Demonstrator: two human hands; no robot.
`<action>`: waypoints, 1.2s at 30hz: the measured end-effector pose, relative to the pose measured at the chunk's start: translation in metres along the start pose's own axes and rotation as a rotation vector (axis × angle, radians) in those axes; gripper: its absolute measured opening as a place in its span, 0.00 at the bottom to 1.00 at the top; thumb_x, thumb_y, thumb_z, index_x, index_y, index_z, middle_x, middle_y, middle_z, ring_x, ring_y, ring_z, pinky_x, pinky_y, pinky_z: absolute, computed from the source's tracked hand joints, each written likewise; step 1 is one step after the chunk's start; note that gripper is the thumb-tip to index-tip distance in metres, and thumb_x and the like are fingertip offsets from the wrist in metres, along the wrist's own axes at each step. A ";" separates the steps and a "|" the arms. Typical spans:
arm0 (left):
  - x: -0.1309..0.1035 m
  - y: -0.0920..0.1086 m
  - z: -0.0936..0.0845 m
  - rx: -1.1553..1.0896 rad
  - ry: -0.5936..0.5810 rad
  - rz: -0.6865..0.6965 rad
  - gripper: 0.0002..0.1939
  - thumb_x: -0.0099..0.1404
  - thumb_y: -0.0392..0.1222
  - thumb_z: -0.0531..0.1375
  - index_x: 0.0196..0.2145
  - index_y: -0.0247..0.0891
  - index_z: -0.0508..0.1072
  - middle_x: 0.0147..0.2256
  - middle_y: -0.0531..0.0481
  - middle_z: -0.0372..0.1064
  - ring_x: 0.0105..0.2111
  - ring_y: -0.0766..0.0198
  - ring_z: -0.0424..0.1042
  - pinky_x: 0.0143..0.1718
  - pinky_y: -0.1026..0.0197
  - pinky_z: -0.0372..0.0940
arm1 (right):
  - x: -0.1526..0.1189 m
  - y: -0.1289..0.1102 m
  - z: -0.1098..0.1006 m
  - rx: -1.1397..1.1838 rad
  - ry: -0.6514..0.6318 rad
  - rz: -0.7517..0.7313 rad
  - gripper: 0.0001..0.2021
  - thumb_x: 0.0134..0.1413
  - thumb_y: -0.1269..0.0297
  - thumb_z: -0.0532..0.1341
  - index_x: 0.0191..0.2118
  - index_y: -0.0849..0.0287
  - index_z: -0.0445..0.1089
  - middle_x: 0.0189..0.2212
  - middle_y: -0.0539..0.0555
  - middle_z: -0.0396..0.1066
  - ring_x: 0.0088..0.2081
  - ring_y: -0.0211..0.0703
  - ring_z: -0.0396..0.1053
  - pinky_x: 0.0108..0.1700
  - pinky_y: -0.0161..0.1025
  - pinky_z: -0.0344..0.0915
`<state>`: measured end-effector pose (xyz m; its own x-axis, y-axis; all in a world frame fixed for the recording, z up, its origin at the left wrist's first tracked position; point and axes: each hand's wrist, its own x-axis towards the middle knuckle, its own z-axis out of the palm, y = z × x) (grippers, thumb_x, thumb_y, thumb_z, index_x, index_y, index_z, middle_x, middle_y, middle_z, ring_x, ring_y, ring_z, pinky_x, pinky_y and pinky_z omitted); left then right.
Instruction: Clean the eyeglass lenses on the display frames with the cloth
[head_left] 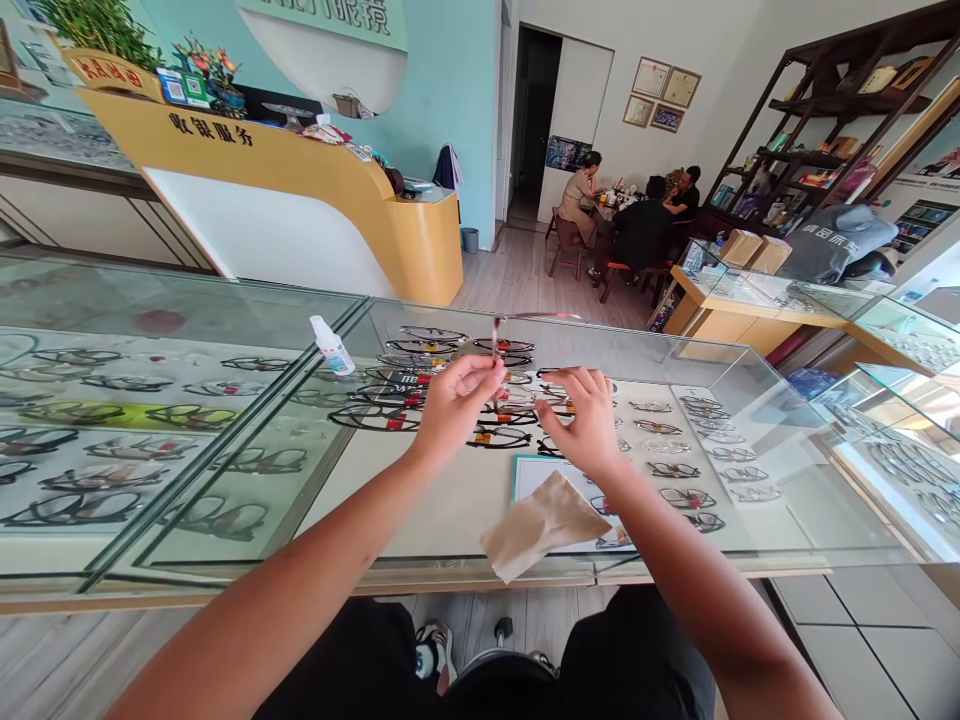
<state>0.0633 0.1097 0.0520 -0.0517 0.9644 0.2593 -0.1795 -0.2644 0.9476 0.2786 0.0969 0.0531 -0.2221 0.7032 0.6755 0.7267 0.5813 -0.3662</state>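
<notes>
My left hand point(459, 400) pinches a thin pair of glasses point(496, 340) above the glass showcase, one temple stretching to the right. Just to its right, my right hand point(581, 415) is raised with curved fingers near the lower part of the glasses; whether its fingertips hold anything is too small to tell. Below the hands a brown cloth point(544, 525) lies on the glass, partly over a white card with a teal edge point(529, 475). A small white spray bottle point(331, 347) stands at the left on the glass.
Rows of eyeglass frames point(499, 437) show around and beneath my hands at the glass showcase point(420, 500). A metal-edged seam runs along the left. Beyond are a yellow cashier counter point(420, 245), people seated at a table point(577, 200), and more showcases point(757, 295) at the right.
</notes>
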 end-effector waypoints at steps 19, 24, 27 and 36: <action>-0.018 -0.003 0.016 0.050 -0.261 -0.016 0.25 0.70 0.62 0.69 0.55 0.42 0.77 0.56 0.41 0.78 0.50 0.52 0.80 0.51 0.50 0.78 | -0.007 -0.019 0.003 0.305 -0.089 -0.085 0.11 0.73 0.63 0.62 0.57 0.52 0.72 0.52 0.59 0.80 0.52 0.58 0.76 0.55 0.56 0.73; -0.016 0.002 0.014 0.055 -0.285 -0.039 0.28 0.69 0.65 0.69 0.55 0.41 0.81 0.59 0.39 0.79 0.55 0.46 0.81 0.51 0.48 0.80 | -0.006 -0.015 0.001 0.322 -0.070 -0.048 0.13 0.74 0.62 0.62 0.59 0.50 0.72 0.54 0.58 0.81 0.55 0.59 0.76 0.58 0.56 0.72; -0.014 0.002 0.011 0.071 -0.285 -0.021 0.28 0.70 0.66 0.68 0.54 0.41 0.82 0.58 0.39 0.80 0.57 0.44 0.80 0.50 0.49 0.81 | -0.006 -0.015 -0.001 0.321 -0.056 -0.040 0.13 0.74 0.60 0.62 0.59 0.50 0.73 0.53 0.59 0.81 0.55 0.59 0.76 0.58 0.57 0.72; -0.004 0.006 0.003 0.096 -0.314 0.099 0.14 0.68 0.52 0.71 0.42 0.40 0.78 0.44 0.45 0.80 0.45 0.55 0.81 0.49 0.54 0.75 | -0.007 -0.017 -0.008 0.404 -0.111 -0.108 0.12 0.77 0.58 0.60 0.60 0.49 0.72 0.54 0.58 0.80 0.56 0.57 0.76 0.58 0.55 0.73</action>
<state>0.0658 0.1042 0.0570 0.2433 0.8916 0.3818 -0.0950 -0.3699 0.9242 0.2731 0.0784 0.0597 -0.3670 0.6567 0.6589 0.3877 0.7518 -0.5334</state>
